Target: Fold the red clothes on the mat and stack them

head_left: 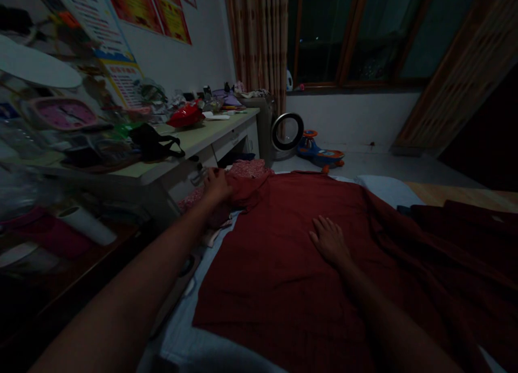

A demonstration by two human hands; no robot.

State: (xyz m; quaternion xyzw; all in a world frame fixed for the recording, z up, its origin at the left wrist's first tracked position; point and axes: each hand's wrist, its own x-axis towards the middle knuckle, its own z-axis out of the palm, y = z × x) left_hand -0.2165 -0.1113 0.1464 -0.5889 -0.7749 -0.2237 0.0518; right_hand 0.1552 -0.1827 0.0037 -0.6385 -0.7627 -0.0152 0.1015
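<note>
- The bed (pixel 210 346), covered in a pale sheet, fills the lower part of the view and carries everything the hands work on.
- A dark red cloth (pixel 283 276) lies spread flat over the bed, with its far left corner bunched into folds and its right side rumpled toward the edge.
- The tabletop (pixel 202 138) stands to the left of the bed, crowded with things, among them a black bag (pixel 154 143) and a red bag (pixel 186 115).
- A toy ride-on car (pixel 319 151) sits on the floor beyond the bed, under the window, just beside a round fan (pixel 287 131).
- The left hand (pixel 217 185) reaches far forward to the bunched corner of the cloth; its fingers (pixel 212 174) rest curled on the folds, though in the dim light I cannot tell whether they pinch the fabric.
- The right hand (pixel 329 241) lies palm down on the middle of the cloth, its fingers (pixel 319 224) released and spread flat, pressing on the fabric and grasping nothing.
</note>
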